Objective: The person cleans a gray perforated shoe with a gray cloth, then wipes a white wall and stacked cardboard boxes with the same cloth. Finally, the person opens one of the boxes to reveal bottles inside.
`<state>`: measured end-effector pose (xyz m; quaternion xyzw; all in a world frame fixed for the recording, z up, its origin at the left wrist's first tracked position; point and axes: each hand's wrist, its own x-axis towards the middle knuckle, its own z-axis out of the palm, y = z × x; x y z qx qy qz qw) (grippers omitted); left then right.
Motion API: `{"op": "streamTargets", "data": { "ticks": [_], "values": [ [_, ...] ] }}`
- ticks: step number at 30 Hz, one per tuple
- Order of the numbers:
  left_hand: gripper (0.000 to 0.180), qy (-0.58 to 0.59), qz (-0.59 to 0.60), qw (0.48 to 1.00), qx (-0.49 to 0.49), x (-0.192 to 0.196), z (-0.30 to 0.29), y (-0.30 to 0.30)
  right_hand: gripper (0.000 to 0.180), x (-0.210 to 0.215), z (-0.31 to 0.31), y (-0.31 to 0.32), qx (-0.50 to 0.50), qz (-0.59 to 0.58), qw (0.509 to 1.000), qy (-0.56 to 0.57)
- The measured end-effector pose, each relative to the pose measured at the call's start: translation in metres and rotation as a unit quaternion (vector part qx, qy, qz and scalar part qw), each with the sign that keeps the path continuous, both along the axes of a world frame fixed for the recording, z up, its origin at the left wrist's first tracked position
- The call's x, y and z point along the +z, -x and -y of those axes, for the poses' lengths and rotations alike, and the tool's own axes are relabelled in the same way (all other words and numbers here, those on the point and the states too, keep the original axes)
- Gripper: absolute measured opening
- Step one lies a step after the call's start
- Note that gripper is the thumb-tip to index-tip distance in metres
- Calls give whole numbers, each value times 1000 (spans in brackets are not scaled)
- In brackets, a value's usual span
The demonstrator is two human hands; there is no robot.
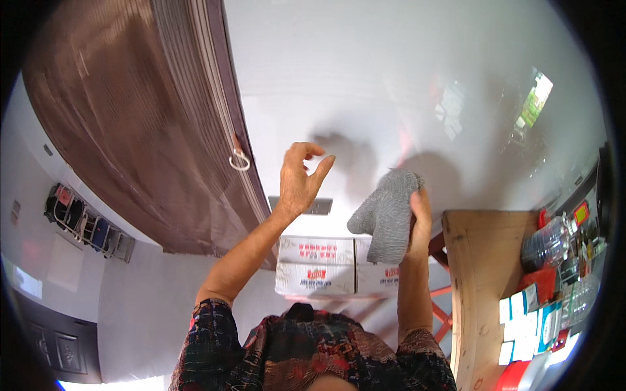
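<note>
A grey cloth (389, 212) hangs folded from my right hand (422, 212), whose fingers are partly hidden behind it. My left hand (301, 179) is raised in front of the pale glossy wall (365, 78), its fingers curved and the thumb apart from them, with nothing between. Both hands cast shadows on that wall. Just below and behind my left wrist is a wall switch plate (318, 206).
White printed cartons (315, 279) stand low by the wall. At the right a wooden table (479, 280) carries a clear plastic bottle (548, 241), small boxes (521, 326) and other items. A brown curtain (124, 117) with a white ring (239, 160) hangs at the left; a shoe rack (88, 225) is beyond.
</note>
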<state>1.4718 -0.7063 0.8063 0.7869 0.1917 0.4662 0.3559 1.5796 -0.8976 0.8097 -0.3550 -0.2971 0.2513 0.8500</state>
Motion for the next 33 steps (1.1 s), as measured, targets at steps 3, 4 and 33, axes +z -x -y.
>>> {"op": "streamTargets", "data": {
  "ticks": [3, 4, 33],
  "values": [
    [50, -157, 85, 976, 122, 9, -19, -7, 34, 16, -22, -10, -132, 168, 977, 18],
    [52, -189, 84, 966, 157, 10, -27, -8, 34, 13, -36, -21, -174, 233, 956, 36],
    [61, -427, 63, 830, 353, -26, -86, -48, 41, 184, -211, 11, -441, 811, 386, 2]
  ]
}}
